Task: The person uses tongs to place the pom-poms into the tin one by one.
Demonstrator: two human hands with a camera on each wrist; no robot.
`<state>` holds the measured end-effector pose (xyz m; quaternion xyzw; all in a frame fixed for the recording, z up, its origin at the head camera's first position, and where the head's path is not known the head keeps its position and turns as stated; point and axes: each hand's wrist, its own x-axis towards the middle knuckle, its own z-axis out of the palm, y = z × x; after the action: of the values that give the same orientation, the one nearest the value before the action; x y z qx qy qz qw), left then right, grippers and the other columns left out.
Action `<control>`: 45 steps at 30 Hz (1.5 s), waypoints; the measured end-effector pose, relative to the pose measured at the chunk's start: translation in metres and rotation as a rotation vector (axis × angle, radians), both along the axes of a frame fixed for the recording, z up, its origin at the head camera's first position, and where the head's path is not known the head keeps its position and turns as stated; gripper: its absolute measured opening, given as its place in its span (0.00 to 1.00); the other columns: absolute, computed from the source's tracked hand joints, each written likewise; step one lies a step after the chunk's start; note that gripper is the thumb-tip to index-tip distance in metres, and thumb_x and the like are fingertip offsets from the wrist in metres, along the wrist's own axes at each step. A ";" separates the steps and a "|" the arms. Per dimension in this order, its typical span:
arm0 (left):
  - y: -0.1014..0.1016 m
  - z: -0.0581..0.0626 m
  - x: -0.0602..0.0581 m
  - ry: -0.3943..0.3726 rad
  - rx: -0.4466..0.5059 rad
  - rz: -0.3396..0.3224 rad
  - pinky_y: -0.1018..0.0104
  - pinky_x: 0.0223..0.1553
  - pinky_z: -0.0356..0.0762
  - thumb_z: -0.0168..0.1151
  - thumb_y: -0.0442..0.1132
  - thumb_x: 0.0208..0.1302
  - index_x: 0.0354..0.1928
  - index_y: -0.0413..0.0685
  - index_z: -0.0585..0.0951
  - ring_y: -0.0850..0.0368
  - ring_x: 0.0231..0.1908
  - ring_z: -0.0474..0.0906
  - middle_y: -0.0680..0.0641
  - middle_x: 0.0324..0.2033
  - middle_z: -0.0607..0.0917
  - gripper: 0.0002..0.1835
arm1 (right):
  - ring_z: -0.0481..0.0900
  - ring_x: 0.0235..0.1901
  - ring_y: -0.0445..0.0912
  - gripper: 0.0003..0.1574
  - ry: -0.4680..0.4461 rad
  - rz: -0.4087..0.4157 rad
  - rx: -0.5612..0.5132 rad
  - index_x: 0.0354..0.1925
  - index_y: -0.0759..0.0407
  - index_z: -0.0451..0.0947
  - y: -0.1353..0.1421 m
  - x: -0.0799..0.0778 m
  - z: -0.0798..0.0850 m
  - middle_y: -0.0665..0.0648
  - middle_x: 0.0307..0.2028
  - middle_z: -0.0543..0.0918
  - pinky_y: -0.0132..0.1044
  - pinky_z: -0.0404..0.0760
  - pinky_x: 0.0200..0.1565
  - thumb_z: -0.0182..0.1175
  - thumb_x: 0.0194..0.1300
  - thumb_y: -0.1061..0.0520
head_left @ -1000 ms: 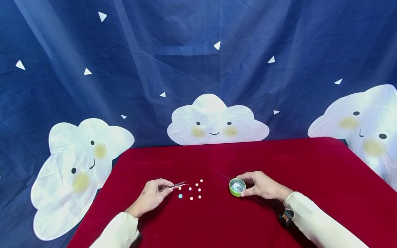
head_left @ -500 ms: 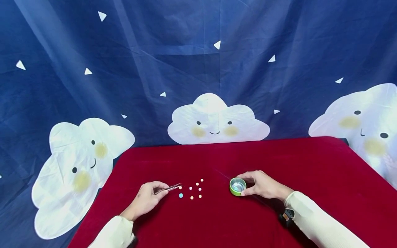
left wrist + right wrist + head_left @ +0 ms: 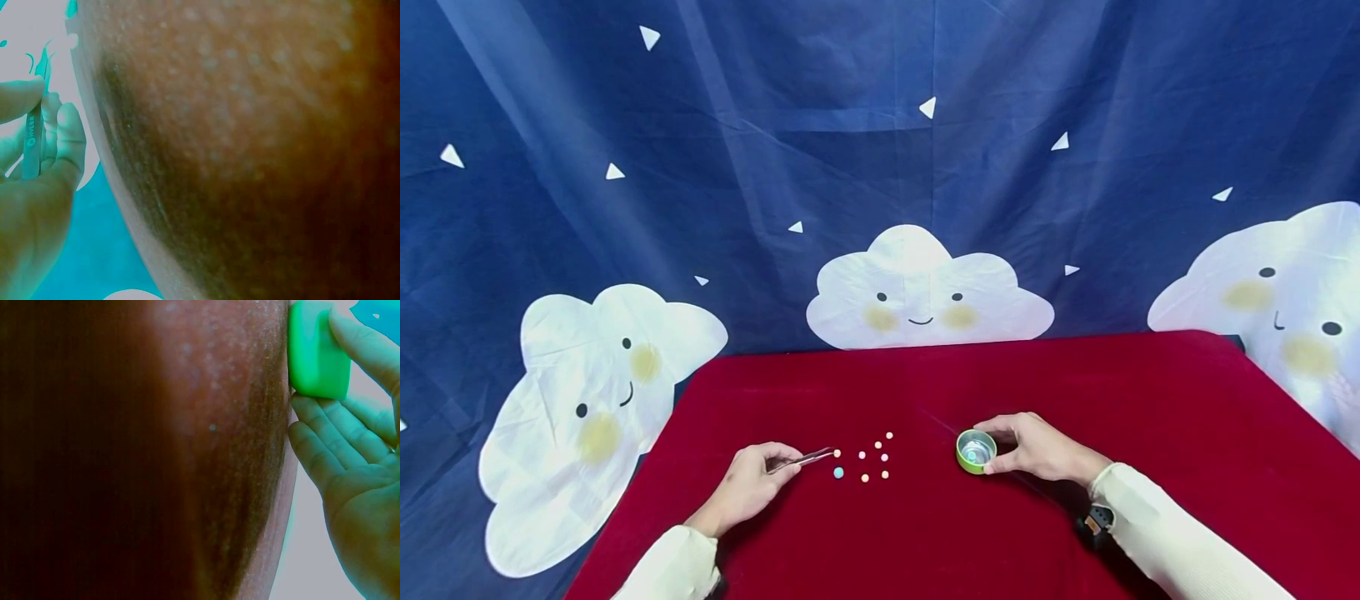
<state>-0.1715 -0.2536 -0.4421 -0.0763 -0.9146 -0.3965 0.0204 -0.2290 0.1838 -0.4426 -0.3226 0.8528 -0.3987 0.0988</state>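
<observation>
My left hand point(image 3: 750, 486) pinches a pair of metal tweezers point(image 3: 808, 458) between thumb and fingers. Its tips are right at a small cream bead point(image 3: 837, 453). Just below that lies a larger blue bead point(image 3: 838, 472). In the left wrist view the tweezers point(image 3: 32, 134) show lettering on their flat side, with the thumb across them. My right hand point(image 3: 1037, 447) holds a small round green tin point(image 3: 960, 463) by its side, its silvery inside facing up with something light blue in it. The right wrist view shows the tin's green wall point(image 3: 319, 350) between thumb and fingers.
Several small pale beads point(image 3: 865, 478) lie scattered on the red cloth point(image 3: 925, 542) between the tweezers and the tin. A dark blue curtain point(image 3: 850, 125) with white clouds hangs behind the table. A watch point(image 3: 1097, 521) is on the right wrist.
My left hand has drawn back to the left, bringing the tweezer tips from beyond the cream bead to its left edge. The right hand and tin stay in place.
</observation>
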 end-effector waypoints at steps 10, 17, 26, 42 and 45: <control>-0.002 -0.001 -0.001 0.008 0.014 -0.017 0.71 0.31 0.72 0.70 0.29 0.60 0.37 0.46 0.87 0.63 0.27 0.73 0.54 0.29 0.85 0.06 | 0.83 0.48 0.50 0.35 -0.003 -0.002 0.004 0.57 0.68 0.79 0.000 0.001 0.001 0.57 0.49 0.85 0.41 0.80 0.51 0.76 0.54 0.55; -0.003 -0.003 -0.004 0.000 0.013 -0.023 0.71 0.29 0.71 0.69 0.29 0.60 0.37 0.45 0.86 0.63 0.25 0.72 0.54 0.29 0.84 0.06 | 0.83 0.48 0.50 0.35 0.004 -0.003 0.011 0.57 0.68 0.79 0.000 0.001 0.001 0.56 0.49 0.85 0.42 0.80 0.52 0.76 0.54 0.55; -0.003 -0.005 -0.006 0.002 -0.020 -0.016 0.71 0.30 0.72 0.69 0.27 0.59 0.36 0.46 0.87 0.63 0.25 0.72 0.55 0.29 0.84 0.06 | 0.82 0.47 0.48 0.35 0.001 0.000 0.004 0.57 0.67 0.79 0.000 0.002 0.001 0.56 0.49 0.85 0.40 0.80 0.51 0.76 0.55 0.54; -0.003 -0.001 -0.010 0.035 -0.034 -0.036 0.71 0.32 0.75 0.69 0.28 0.60 0.37 0.46 0.87 0.62 0.27 0.75 0.54 0.31 0.85 0.06 | 0.83 0.47 0.48 0.35 -0.005 0.004 -0.010 0.58 0.68 0.78 0.000 0.001 0.002 0.57 0.49 0.85 0.40 0.80 0.51 0.76 0.55 0.55; -0.002 -0.001 -0.010 0.041 -0.036 -0.040 0.71 0.33 0.75 0.69 0.28 0.60 0.37 0.46 0.87 0.62 0.27 0.75 0.55 0.31 0.85 0.06 | 0.83 0.47 0.49 0.35 -0.009 0.006 -0.014 0.58 0.68 0.78 0.000 0.001 0.002 0.58 0.49 0.85 0.41 0.80 0.51 0.76 0.55 0.55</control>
<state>-0.1816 -0.2557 -0.4430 -0.1031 -0.9192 -0.3788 0.0296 -0.2279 0.1837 -0.4410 -0.3239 0.8486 -0.4059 0.1016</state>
